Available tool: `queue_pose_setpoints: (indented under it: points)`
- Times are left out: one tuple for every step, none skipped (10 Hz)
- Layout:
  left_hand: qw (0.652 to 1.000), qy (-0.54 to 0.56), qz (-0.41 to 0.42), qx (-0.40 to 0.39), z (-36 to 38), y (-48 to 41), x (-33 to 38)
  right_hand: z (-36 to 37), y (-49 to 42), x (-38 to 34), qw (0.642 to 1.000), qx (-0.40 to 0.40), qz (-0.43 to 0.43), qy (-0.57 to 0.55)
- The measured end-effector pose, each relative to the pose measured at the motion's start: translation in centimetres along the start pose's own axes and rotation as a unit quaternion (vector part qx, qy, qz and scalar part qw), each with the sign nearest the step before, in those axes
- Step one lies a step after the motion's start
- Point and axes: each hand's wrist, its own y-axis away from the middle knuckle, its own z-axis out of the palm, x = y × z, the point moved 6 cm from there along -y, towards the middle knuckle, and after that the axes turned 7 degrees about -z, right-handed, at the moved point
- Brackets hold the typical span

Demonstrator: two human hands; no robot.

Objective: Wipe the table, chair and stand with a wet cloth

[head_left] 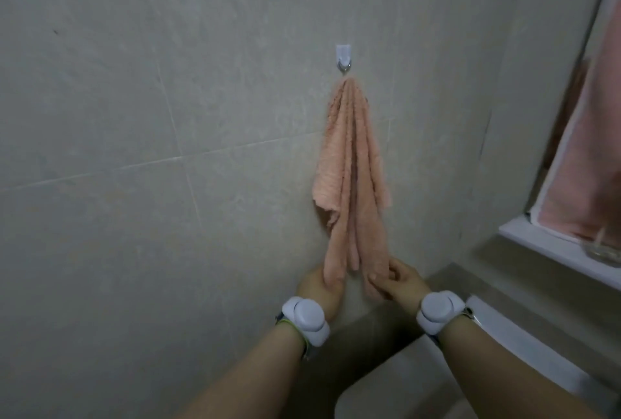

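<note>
Fingers [378,279] of right hand [401,280] and left hand [317,287] are clamping the cloth [353,166] tails | long axis running to hook [343,60] at 12 o'clock | both hands equally near

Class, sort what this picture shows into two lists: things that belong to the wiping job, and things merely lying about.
Part of the job: cloth hanging from the hook; left hand and right hand, holding its lower ends.
Just there: towel, glass, ledge, wall.
</note>
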Motion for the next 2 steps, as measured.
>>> queue_pose_setpoints:
  points:
    - [0.997,-0.051,-0.038,-0.05,1.2,0.1,-2.5,-0.9,1.9,1.9,0.989,0.0,0.038,0.142]
    - [0.986,-0.108,-0.064,-0.113,2.5,0.5,-4.3,-1.4,4.0,2.3,0.983,0.039,0.062,0.171]
